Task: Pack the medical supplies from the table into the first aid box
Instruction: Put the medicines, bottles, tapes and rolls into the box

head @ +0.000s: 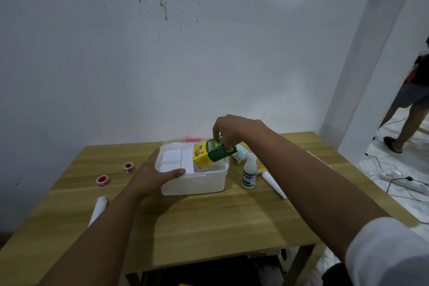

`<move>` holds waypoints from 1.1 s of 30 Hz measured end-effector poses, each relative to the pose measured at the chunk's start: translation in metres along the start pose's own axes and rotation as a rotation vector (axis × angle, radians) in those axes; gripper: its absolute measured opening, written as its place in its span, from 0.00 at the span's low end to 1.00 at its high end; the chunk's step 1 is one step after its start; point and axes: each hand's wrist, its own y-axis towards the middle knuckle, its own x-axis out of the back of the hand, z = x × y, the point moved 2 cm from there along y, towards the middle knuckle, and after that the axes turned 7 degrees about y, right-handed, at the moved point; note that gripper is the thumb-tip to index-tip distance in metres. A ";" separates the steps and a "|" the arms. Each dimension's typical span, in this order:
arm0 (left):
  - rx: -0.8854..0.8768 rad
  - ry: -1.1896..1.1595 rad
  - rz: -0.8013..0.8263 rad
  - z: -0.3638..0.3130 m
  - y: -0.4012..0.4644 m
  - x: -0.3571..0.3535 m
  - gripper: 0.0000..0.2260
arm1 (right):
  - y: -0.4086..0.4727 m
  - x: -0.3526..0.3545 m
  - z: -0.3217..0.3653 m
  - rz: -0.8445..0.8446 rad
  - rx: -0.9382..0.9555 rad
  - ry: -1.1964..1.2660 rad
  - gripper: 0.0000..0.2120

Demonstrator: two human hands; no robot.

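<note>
A white plastic first aid box [197, 183] stands open at the table's middle, with a white tray insert [178, 158] in its left half. My left hand [153, 174] grips the box's left front rim, thumb along the edge. My right hand [232, 132] holds a green and yellow carton [211, 154] from above, tilted, its lower end inside the box's right half. On the table lie a white bottle [248, 174], two red tape rolls [128, 168] [102, 180], a white tube [274, 184] to the right and another white tube [98, 210] to the left.
A wrapped bandage [241, 154] lies behind the bottle. Something red [193, 140] sits behind the box by the wall. The wooden table [209, 223] stands against a white wall. A person [411, 100] stands at the right, with a power strip [404, 183] and cables on the floor.
</note>
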 end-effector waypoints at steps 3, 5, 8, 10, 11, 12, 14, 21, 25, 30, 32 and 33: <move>0.007 0.028 0.012 0.001 0.000 0.001 0.27 | 0.001 0.000 0.005 0.032 0.012 -0.034 0.25; 0.011 0.041 0.015 0.001 0.000 0.001 0.30 | 0.004 -0.006 0.011 0.015 0.016 -0.063 0.24; 0.021 0.046 0.010 0.000 -0.001 0.000 0.34 | 0.009 -0.018 0.017 -0.054 0.026 -0.035 0.21; 0.028 0.047 0.015 0.002 0.000 0.001 0.36 | 0.013 -0.028 0.020 -0.090 0.033 0.015 0.19; 0.031 0.046 0.018 0.002 0.000 0.000 0.37 | 0.015 -0.034 0.022 -0.095 0.033 0.041 0.18; 0.035 0.043 0.018 0.002 0.000 0.000 0.37 | 0.017 -0.041 0.024 -0.089 0.031 0.064 0.18; 0.027 0.046 0.017 0.003 0.001 0.000 0.36 | 0.019 -0.054 0.028 -0.071 0.032 0.103 0.20; 0.026 0.064 0.037 0.005 0.002 0.001 0.43 | 0.025 -0.079 0.041 -0.126 0.048 0.160 0.14; 0.023 0.062 0.041 0.006 0.004 0.001 0.38 | 0.027 -0.090 0.044 -0.140 0.059 0.194 0.10; 0.013 0.021 0.054 0.003 0.002 0.005 0.31 | 0.017 -0.052 0.017 -0.180 0.040 0.410 0.15; 0.002 0.001 0.058 0.002 0.001 0.005 0.32 | 0.006 -0.027 -0.016 -0.317 -0.011 0.485 0.12; 0.000 -0.005 0.059 0.001 0.001 0.005 0.32 | -0.001 -0.017 -0.037 -0.394 -0.053 0.501 0.11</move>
